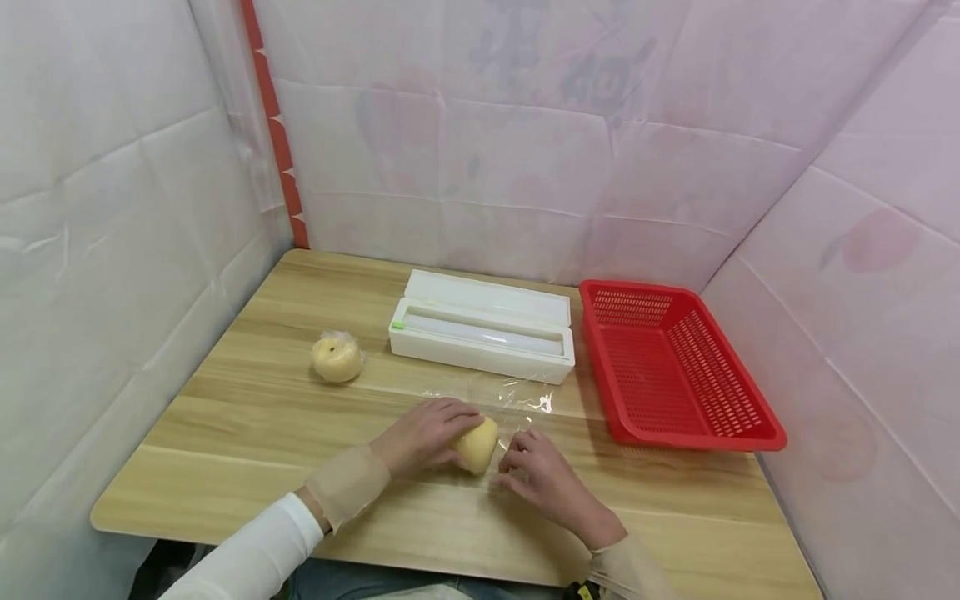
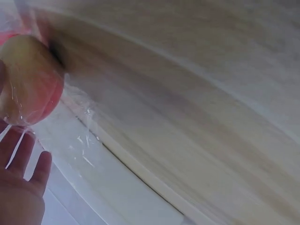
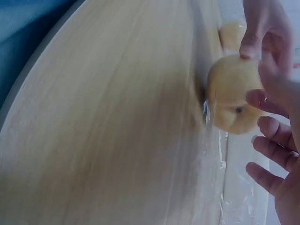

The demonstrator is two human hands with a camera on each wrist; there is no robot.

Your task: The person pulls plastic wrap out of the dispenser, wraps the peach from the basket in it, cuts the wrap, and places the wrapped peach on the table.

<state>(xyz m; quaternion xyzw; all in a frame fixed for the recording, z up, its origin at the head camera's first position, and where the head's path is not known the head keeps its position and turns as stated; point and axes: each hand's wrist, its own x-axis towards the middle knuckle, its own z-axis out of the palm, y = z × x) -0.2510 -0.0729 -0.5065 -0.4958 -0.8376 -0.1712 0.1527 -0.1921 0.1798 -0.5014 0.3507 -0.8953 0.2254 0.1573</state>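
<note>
My left hand point(image 1: 431, 433) holds a yellow apple point(image 1: 478, 447) just above the table, fingers over its top and thumb low at its side. Reddish blush shows on the apple point(image 2: 37, 84) in the left wrist view. Clear plastic wrap point(image 1: 517, 396) clings round it and spreads toward the white box. To the right of the apple, my right hand point(image 1: 543, 479) has its fingers bent and appears to pinch the film; in the right wrist view its fingers point(image 3: 274, 152) are partly blurred. A second apple point(image 1: 336, 358), wrapped in film, sits at the left.
Behind the hands stands a white cling film box point(image 1: 480, 358) with its lid raised, a roll inside and a green slider at its left end. A red plastic basket point(image 1: 607, 358) stands at the right. White sheets point(image 1: 517, 167) enclose the wooden table point(image 1: 247, 433) on three sides.
</note>
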